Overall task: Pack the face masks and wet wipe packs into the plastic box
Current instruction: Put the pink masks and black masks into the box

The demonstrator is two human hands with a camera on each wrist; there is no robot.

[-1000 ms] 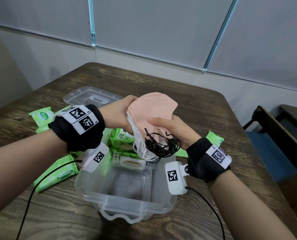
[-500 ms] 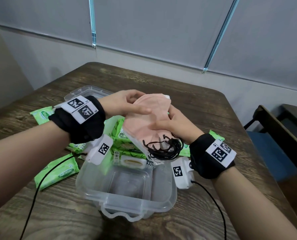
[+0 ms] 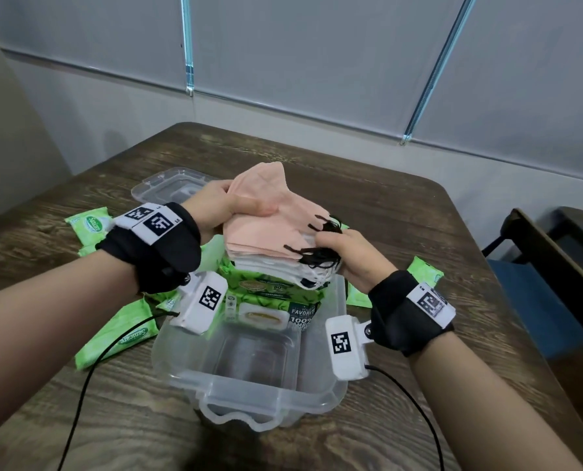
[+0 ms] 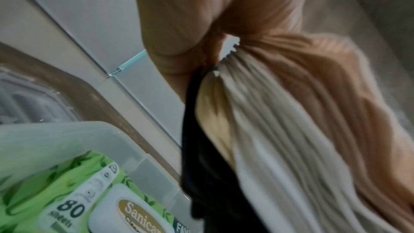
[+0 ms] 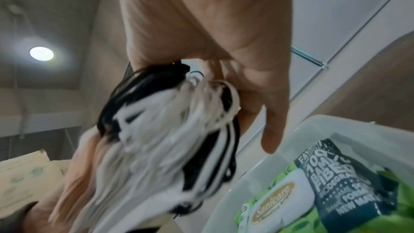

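A: Peach on top, white under it, black at the bottom; that is the stack of face masks as I see it from the head view; I have it held between both hands, above the far end of the plastic box.

B: State of the hands?

A: My left hand is grasping the stack's left end, thumb lying across the top peach mask, fingers under; my right hand is clenched round the right end, where the black and white ear loops bunch together; right wrist view is blurred but shows the same loops in the fingers.

B: Box contents?

A: One large green wet wipe pack in the far half, white flip lid facing up, dark panel on its right side; the stack sits just over it, touching or not I cannot tell; near half of the box shows bare clear plastic.

B: Elsewhere on the surface?

A: Wood-grain surface; small green wipe packs lying left of the box, more beyond my right wrist; the clear lid lies flat behind my left hand.
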